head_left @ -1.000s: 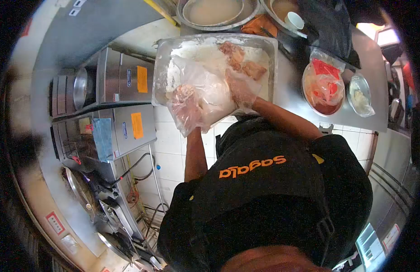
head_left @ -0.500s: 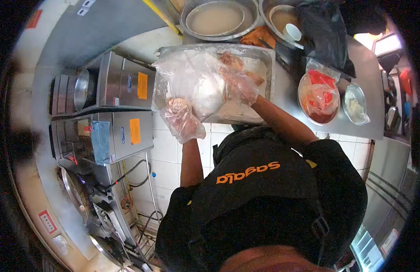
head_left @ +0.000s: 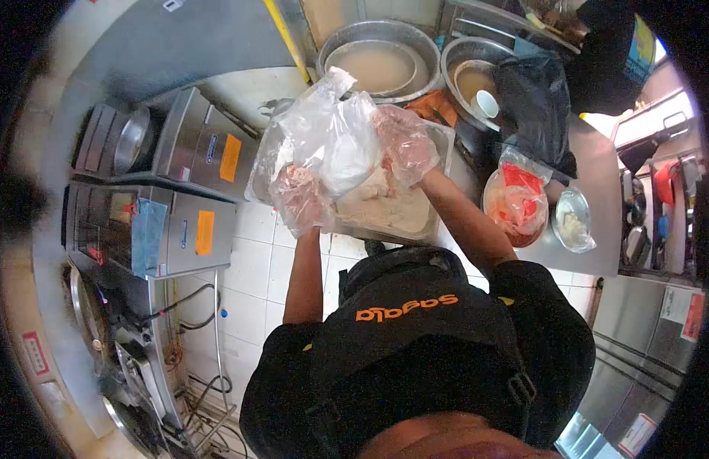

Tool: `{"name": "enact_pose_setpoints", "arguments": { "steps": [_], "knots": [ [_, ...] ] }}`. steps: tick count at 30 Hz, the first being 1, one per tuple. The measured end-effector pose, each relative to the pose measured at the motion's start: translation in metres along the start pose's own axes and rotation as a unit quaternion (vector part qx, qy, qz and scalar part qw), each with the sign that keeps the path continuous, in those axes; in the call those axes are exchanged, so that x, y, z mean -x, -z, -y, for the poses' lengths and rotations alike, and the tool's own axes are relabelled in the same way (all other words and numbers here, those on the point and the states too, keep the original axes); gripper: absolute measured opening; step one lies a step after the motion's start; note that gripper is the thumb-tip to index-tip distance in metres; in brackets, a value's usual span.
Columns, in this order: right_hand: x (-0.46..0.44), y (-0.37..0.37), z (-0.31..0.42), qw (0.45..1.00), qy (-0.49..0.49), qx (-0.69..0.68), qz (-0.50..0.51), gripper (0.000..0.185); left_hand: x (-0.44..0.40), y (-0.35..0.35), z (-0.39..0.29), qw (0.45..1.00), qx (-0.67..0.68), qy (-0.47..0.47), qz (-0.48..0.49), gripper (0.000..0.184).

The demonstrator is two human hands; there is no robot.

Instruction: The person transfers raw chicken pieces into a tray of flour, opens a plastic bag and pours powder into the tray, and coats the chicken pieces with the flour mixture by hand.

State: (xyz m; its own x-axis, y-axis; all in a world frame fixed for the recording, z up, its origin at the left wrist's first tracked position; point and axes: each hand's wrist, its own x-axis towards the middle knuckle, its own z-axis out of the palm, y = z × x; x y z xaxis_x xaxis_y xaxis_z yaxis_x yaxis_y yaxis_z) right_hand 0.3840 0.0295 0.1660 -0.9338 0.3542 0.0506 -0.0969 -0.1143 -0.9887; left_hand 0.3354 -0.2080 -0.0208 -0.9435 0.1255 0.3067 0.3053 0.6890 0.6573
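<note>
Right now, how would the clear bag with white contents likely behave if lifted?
The clear bag would probably flop, since its film is creased and bunched. It may sag unevenly, as the white contents bulge at one end. The shiny film could be slippery.

Wht tiled flr [head_left: 243, 264], s/s eqpt [head_left: 197, 145] w/ orange labels [head_left: 231, 157].

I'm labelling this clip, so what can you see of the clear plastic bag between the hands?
The bag is thin, see-through, shiny and crumpled, with white patches on its upper end and a whitish bulge lower down. It slants over the metal tray, between the left hand and right hand. Whether it touches the tray is unclear.
</note>
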Motion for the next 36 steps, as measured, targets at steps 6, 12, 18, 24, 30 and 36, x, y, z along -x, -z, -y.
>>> {"name": "enact_pose_setpoints", "arguments": {
  "steps": [6, 12, 18, 24, 30, 36],
  "knots": [
    [0.001, -0.006, -0.001, 0.953, 0.229, 0.198, -0.002, 0.016, -0.013, -0.034, 0.012, 0.822, 0.498, 0.274, -0.04, 0.049],
    [0.003, 0.0, -0.018, 0.936, 0.247, 0.245, -0.047, 0.016, -0.032, 0.042, -0.108, 0.794, 0.551, 0.253, -0.037, 0.056],
    [0.017, 0.014, 0.017, 0.883, 0.254, 0.392, -0.039, 0.026, -0.064, 0.074, -0.13, 0.869, 0.487, 0.087, -0.006, 0.049],
    [0.006, 0.05, -0.02, 0.976, 0.213, -0.039, -0.008, 0.01, -0.063, 0.062, -0.126, 0.967, 0.232, -0.054, -0.091, 0.021],
    [0.034, 0.079, 0.003, 0.948, 0.214, 0.229, -0.047, 0.013, -0.022, 0.124, -0.214, 0.987, 0.038, -0.118, -0.102, 0.02],
    [0.101, 0.078, 0.051, 0.966, 0.116, 0.221, 0.07, 0.032, 0.063, 0.151, -0.255, 0.976, 0.167, -0.007, -0.141, 0.022]
  ]
}}
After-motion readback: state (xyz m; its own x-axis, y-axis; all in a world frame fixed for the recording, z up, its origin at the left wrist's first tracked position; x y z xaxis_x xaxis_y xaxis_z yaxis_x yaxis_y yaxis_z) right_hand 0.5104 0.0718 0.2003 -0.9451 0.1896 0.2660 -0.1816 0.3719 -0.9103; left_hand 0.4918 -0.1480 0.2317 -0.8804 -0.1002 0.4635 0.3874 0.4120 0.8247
